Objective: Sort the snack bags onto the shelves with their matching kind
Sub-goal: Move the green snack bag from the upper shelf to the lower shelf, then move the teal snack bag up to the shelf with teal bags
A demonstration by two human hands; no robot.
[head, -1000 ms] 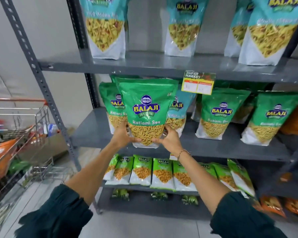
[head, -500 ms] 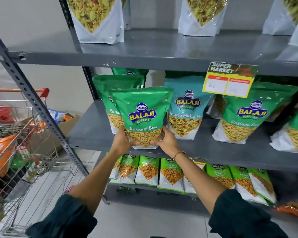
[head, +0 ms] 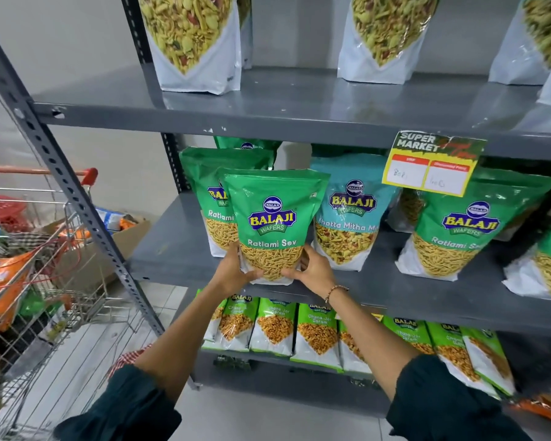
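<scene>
Glossy green Ratlami Sev pouch (head: 272, 224) stood upright mid-frame, base at front edge of grey metal middle shelf (head: 172, 249). Left hand (head: 236, 270) and right hand (head: 312, 270) clasped lower corners, fingers wrapped behind crinkled clear window, thumbs in front. Identical pouch (head: 210, 198) just behind.

The green bag (head: 272, 227) you hold reads "BALAJI WAFERS, Ratlami Sev". The bag behind it (head: 218, 198) shows "BALAJI" and "Ratlami". The teal bag (head: 350, 214) reads "BALAJI WAFERS, Khatta Mitha". The green bag to the right (head: 468, 227) repeats "BALAJI WAFERS, Ratlami". The price tag (head: 433, 165) on the upper shelf edge reads "SUPER MARKET"; its handwritten figures are illegible. The lower-shelf packs (head: 275, 326) read "Chana Jor Garam".
</scene>
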